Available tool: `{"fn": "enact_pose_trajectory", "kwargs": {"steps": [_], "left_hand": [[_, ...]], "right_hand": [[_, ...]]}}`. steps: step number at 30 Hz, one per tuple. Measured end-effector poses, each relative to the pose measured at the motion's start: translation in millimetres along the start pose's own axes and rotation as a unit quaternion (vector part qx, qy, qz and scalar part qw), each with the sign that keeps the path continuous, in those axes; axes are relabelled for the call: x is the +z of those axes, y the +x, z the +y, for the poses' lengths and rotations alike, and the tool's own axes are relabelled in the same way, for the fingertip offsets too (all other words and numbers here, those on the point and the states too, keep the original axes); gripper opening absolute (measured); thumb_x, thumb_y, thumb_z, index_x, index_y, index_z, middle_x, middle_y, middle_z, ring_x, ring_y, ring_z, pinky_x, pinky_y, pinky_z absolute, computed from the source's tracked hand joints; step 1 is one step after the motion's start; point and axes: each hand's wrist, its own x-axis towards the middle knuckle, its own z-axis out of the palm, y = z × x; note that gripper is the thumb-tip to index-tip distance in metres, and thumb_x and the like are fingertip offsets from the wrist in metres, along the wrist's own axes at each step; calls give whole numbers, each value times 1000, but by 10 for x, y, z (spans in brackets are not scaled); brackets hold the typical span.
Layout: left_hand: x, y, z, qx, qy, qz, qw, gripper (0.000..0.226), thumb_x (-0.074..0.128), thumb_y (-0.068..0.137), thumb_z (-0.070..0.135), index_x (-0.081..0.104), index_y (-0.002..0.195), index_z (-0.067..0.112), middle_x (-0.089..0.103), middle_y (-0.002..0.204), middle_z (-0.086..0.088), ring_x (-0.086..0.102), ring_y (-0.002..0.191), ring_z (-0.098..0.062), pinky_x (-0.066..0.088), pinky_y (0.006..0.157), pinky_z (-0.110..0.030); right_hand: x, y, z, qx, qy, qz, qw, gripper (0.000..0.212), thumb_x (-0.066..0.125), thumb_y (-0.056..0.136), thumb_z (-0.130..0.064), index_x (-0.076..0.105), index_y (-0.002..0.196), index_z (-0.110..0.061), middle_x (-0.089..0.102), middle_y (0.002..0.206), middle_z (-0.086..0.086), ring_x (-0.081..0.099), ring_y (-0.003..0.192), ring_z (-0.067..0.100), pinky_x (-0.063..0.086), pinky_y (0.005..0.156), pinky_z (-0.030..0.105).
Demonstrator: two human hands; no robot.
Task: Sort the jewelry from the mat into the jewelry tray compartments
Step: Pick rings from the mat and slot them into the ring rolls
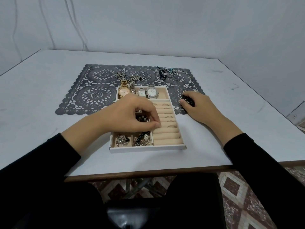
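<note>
Nearest me, bare worktop (189, 156) lies between its front edge and the jewelry tray (146, 148). My left hand (130, 116) pinches a small ring (159, 125) at the ring rolls (166, 135). My right hand (198, 106) rests on the lace mat (97, 95) beside the tray's right wall, fingers curled; whether it grips anything, I cannot tell. Watches (151, 92) fill the far compartment; chains (128, 77) and bracelets (166, 71) lie near the mat's far edge.

The mat (97, 95) is dark grey, with a cut-out lace pattern of round rosettes. The tray (146, 149) has a white rim and a beige lining. At its 11 o'clock is a gold watch (124, 92) with a pink dial, and at 1 o'clock a silver watch (152, 92) with a white dial. The sleeves (41, 171) are black. The floor (234, 185) shows brown and cream diamonds.
</note>
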Motion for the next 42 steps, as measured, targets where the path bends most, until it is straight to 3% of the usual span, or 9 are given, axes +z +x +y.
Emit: {"fn": "enact_pose_trajectory", "kwargs": {"steps": [17,25,34,42], "left_hand": [[16,10,-9,-27,-15,-11,999,10,77,83,22,77,92,16,73,87,8,69,88,-14,56,81,-38],[26,17,-20,-63,-46,1,997,11,78,82,24,77,89,17,73,86,9,69,88,-13,55,83,-32],[20,27,-26,-95,-65,10,993,11,83,76,21,77,85,17,74,84,7,69,86,-12,56,84,-42],[-12,22,-23,-112,-82,25,990,13,82,77,26,77,86,18,75,84,5,70,85,-13,57,82,-33]], "right_hand": [[5,12,20,9,3,-1,1000,36,53,94,-34,59,125,-16,64,120,3,55,111,21,44,95,37],[-2,17,28,15,3,-4,1000,38,53,94,-37,58,126,-18,63,122,1,55,113,20,44,96,37],[-3,21,32,25,12,-6,1000,40,54,93,-39,57,127,-20,62,125,-1,54,116,18,44,98,39],[-19,20,21,25,16,-9,1000,39,55,93,-38,58,127,-19,61,126,-1,53,118,19,42,100,36]]}}
